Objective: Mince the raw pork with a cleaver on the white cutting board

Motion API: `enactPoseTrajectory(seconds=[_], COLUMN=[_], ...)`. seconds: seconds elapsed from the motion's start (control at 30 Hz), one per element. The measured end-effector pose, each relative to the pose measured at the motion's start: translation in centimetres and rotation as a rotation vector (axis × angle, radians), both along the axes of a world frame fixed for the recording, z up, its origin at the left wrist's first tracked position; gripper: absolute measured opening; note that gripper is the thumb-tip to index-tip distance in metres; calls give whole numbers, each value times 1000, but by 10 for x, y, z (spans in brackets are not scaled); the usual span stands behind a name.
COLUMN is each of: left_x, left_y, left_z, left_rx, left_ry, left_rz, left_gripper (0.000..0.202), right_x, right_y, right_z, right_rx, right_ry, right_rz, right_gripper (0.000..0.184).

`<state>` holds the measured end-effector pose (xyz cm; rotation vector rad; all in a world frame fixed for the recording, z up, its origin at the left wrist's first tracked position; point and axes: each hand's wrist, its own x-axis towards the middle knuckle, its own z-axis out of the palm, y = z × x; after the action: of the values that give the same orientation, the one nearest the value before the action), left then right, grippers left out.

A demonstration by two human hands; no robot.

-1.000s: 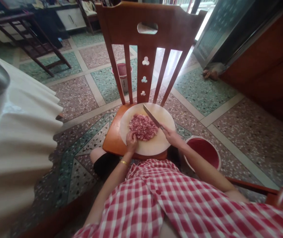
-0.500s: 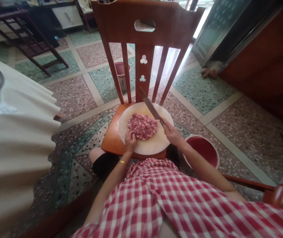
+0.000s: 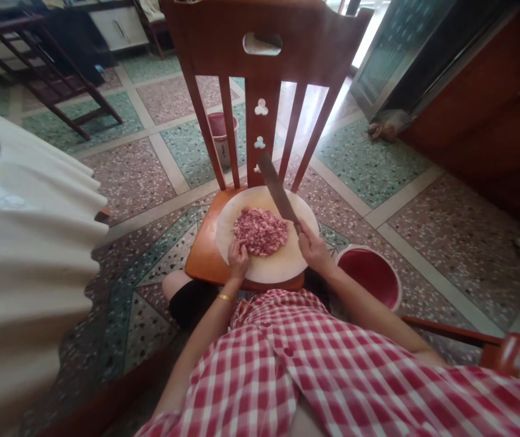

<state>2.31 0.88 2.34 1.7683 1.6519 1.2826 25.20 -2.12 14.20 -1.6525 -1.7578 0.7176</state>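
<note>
Head view: the minced meat [image 3: 260, 232] lies ahead and to the right of your left hand [image 3: 238, 260], whose bent fingertips touch the near left edge of the heap. Of your 2 hands, the left is nearer to it; your right hand [image 3: 315, 247] is off the heap's right side, apart from it. Your right fingers are closed round the handle of the knife [image 3: 280, 193]. Its long axis runs from that fist away from you and to the left, so the broad blade slants past the heap's far right side, its tip in front of the chair back [image 3: 264, 73] in this view. The blade seems lifted clear of the meat, though how high you can't tell from 1 view. Nor can you tell whether your left fingers pinch any meat or merely rest against it.

The meat sits in 1 loose, low, roundish heap, a little wider across than deep, on the pale round board [image 3: 282, 264] over the chair seat [image 3: 203, 249]. It looks pinkish red, flecked with paler bits, coarse and moist.
</note>
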Motion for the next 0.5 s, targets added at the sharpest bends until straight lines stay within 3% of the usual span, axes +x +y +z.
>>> enactPoseTrajectory(seconds=[0.13, 0.3, 0.37, 0.5], left_x=[-1, 0, 1, 2], left_y=[1, 0, -1, -8], left_z=[-2, 0, 2, 4], left_rx=[9, -1, -2, -20], left_ry=[-5, -17, -35, -95], left_rz=[5, 0, 13, 42], left_gripper=[21, 20, 20, 22], right_x=[1, -1, -6, -9], right_y=[-6, -7, -7, -7], right_z=[-24, 8, 11, -13], right_rx=[-193, -32, 34, -146], right_ry=[-10, 91, 86, -15], right_rz=[47, 39, 23, 80], right_gripper=[44, 48, 49, 46])
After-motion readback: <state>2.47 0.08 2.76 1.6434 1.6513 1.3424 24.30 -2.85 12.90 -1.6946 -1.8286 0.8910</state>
